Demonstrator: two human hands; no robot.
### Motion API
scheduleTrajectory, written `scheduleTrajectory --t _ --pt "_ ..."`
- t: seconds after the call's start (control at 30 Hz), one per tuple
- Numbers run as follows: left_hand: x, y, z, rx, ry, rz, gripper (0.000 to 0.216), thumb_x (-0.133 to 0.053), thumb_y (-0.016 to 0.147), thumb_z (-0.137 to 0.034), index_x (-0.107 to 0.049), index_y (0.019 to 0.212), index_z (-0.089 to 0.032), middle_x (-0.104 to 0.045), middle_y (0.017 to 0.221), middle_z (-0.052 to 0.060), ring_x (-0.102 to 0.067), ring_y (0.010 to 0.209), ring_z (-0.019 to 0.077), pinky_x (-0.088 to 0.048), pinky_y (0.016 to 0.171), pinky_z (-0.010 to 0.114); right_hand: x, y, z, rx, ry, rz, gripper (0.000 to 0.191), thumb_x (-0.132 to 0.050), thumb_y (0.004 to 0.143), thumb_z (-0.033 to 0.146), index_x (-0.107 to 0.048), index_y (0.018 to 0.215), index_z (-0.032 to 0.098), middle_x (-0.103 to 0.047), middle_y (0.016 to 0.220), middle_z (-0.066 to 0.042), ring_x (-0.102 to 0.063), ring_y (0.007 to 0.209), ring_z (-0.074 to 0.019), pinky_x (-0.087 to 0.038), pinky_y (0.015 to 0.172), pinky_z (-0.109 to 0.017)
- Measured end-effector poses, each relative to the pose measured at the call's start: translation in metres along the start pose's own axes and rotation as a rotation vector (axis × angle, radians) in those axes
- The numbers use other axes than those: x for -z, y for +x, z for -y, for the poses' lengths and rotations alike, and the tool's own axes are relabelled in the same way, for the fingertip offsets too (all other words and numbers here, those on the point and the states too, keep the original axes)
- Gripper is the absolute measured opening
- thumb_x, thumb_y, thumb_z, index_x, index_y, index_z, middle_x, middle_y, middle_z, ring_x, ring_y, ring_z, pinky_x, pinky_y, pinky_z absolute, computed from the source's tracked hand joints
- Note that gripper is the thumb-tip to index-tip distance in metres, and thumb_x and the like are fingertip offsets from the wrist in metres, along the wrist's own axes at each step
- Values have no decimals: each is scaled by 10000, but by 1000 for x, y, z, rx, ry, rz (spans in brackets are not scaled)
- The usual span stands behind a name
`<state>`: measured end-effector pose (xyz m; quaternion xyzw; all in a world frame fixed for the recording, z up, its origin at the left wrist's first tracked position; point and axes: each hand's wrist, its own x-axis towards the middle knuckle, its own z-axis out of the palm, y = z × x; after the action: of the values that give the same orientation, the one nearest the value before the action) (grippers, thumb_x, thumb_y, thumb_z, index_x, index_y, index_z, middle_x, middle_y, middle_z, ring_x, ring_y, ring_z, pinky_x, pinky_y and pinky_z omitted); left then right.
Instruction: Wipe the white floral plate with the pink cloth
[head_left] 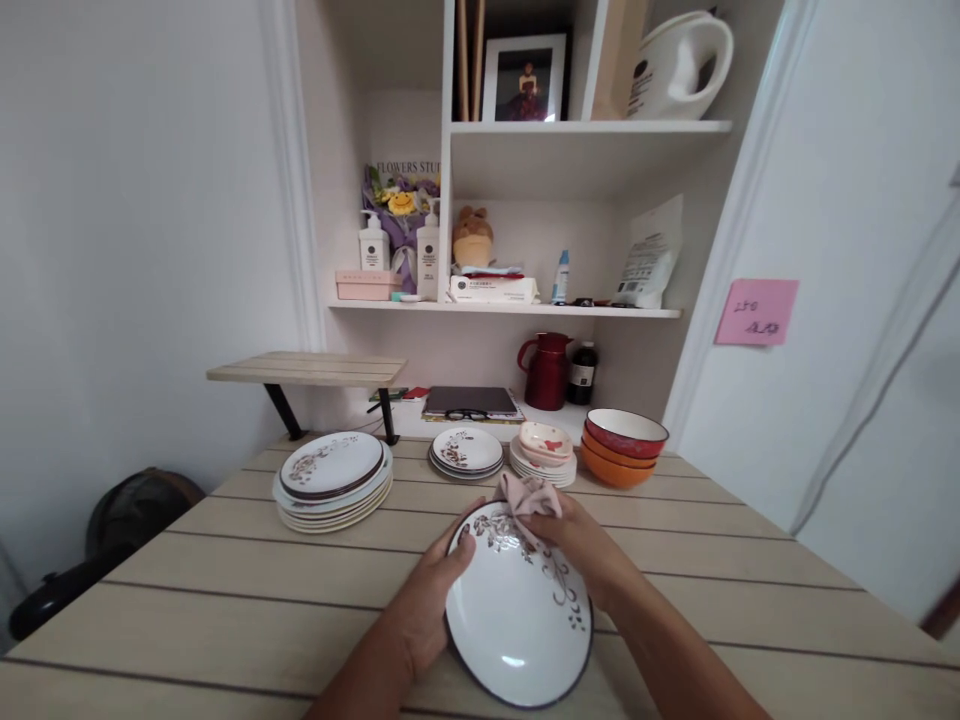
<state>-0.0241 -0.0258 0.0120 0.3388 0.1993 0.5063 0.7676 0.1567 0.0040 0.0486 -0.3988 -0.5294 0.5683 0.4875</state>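
Patterned plate: the patterned plate (pixel 517 625) is sitting between the two hands at the near middle of the worktop (pixel 225 600), its white face turning upward; whether its lower rim is touching the boards, I cannot tell.
Left hand: the left hand (pixel 441 565) is clamping its grip on the plate's upper-left rim, the thumb lying over the face.
Right hand: the right hand (pixel 577 540) is closing its grip on a bunched pink cloth (pixel 527 497), which is covering part of the far rim.
Plate from grips: the plate is lying to the right of the left grip and mostly toward the body from the right one, its longer visible extent slanting from upper left to lower right.
Nearer hand: the left is touching the plate directly; the right is meeting the far rim with cloth between.
Floral band: brown sprays are curving along the upper and right side, beginning just beside the cloth.
Bowls: the stacked bowls (pixel 619 462) are standing beyond the right hand, apart from it.
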Motion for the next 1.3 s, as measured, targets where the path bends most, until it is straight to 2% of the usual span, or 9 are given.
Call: scheduleTrajectory --t 0.2,0.33,0.43,0.63,0.83,0.97,1.03,1.2,1.3 --pt "-1 -1 -3 3 -20 -38 666 -604 790 -273 -311 1388 -289 -569 1261 116 -574 1094 269 -402 968 422 0 2 -3 -8 142 -29 385 -705 614 228 -610 983 169 -711 828 -36 -649 767 -214 -482 721 -311" --pt "0 0 -4 -9 -40 -65 695 -619 779 -282 -295 1394 -287 -574 1251 130 -578 1088 277 -399 975 434 1 7 -7 -134 337 -149 300 -706 611 214 -591 885 172 -693 654 -30 -640 599 -207 -498 629 -336" --pt "1 3 -5 -32 -58 -84 679 -602 792 -283 -292 1395 -290 -567 1259 131 -575 1093 273 -390 987 437 2 11 -9 -169 402 -191 281 -688 630 206 -585 890 176 -698 667 -37 -645 616 -205 -504 665 -350" --pt "9 9 -9 -182 -113 -211 699 -599 797 -282 -255 1404 -310 -535 1300 109 -554 1125 254 -379 1012 412 -9 8 -15 -8 211 -209 397 -692 611 208 -603 998 195 -706 903 -40 -634 798 -208 -485 710 -311" --pt "11 9 -10 -212 -132 -239 705 -609 789 -274 -260 1400 -318 -542 1294 107 -558 1120 253 -381 1011 416 -6 1 -17 -180 -47 -70 320 -635 651 242 -600 966 194 -684 684 -43 -583 532 -176 -427 475 -264" --pt "9 10 -7 -204 -132 -223 715 -599 794 -296 -230 1406 -338 -532 1305 106 -556 1121 263 -384 1002 442 12 -2 -7 -216 -183 39 271 -608 677 300 -616 922 186 -681 672 -52 -571 506 -171 -406 431 -250" --pt "8 11 -5 -198 -129 -207 698 -592 798 -316 -241 1400 -351 -527 1312 100 -556 1120 271 -379 1000 459 20 -2 3 -126 -265 -31 250 -598 686 310 -629 898 183 -676 692 -50 -568 540 -173 -421 473 -268" --pt "11 13 1 -135 -113 -227 701 -625 775 -297 -288 1390 -318 -542 1293 117 -560 1113 271 -382 996 439 25 -1 19 495 -634 -484 282 -538 728 215 -631 993 238 -617 1073 -62 -537 974 -247 -411 837 -369" --pt "16 15 2 -162 -132 -270 718 -644 761 -271 -293 1386 -315 -555 1278 117 -574 1093 262 -399 980 425 16 1 7 529 -944 -340 415 -567 661 119 -646 1031 289 -527 1197 -66 -502 1033 -274 -377 875 -396"
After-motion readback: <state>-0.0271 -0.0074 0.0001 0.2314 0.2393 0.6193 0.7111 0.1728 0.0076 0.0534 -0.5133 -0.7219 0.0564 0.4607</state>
